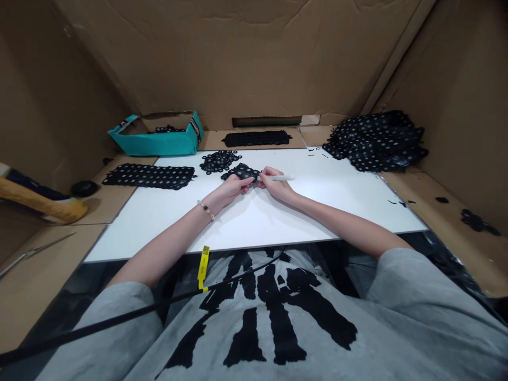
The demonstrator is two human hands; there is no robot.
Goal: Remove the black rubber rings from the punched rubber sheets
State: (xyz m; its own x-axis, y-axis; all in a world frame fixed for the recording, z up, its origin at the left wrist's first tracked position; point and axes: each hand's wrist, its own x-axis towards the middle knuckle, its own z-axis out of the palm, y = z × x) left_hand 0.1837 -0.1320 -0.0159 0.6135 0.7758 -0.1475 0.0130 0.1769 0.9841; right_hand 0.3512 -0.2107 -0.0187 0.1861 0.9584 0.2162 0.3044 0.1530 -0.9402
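My left hand (235, 186) pinches the near edge of a small black sheet dotted with pale round spots (242, 170), held just over the white board. In my right hand (274, 185) is a slim white pen-like tool (281, 178). Its tip meets the right end of the sheet, close to my left fingertips; the tip itself is too small to make out. Just left of the sheet lies a pile of small black rings (218, 161).
A larger dotted black sheet (150, 175) lies at left, a dark strip (257, 138) at the back, and a stack of dotted sheets (375, 142) back right. A teal box (154, 143) holds black pieces. Scissors (34, 253) and a yellow canister (47, 198) are far left. Cardboard walls surround the white board (317, 211).
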